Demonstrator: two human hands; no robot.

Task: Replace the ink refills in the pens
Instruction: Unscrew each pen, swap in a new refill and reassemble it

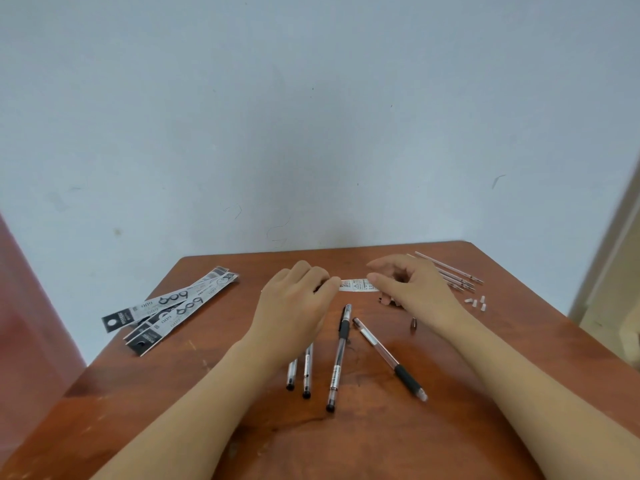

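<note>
Two bare forearms reach in from the lower corners over a reddish-brown wooden table (pixel 138 410) with a scuffed, glossy top. Between them lie slim clear-barrelled pens. One pen (pixel 337 358) runs almost straight up the frame, its black rubber grip toward the wall. Another pen (pixel 389 358) slants from centre to lower right, grip end nearest the camera. Two more pens (pixel 306 372) poke out from under the left forearm.

The left hand (pixel 294 299), fingers curled, pinches one end of a narrow printed refill packet (pixel 358 285). The right hand (pixel 412 289) pinches the other end between thumb and forefinger. The packet's long axis lies left to right at the frame's centre, just above the table.

Flat black-and-white packets (pixel 169 306) fan out at middle left. Thin loose refills (pixel 450 271), small white caps (pixel 476 302) and a metal cone tip (pixel 413 323) lie at the right.
</note>
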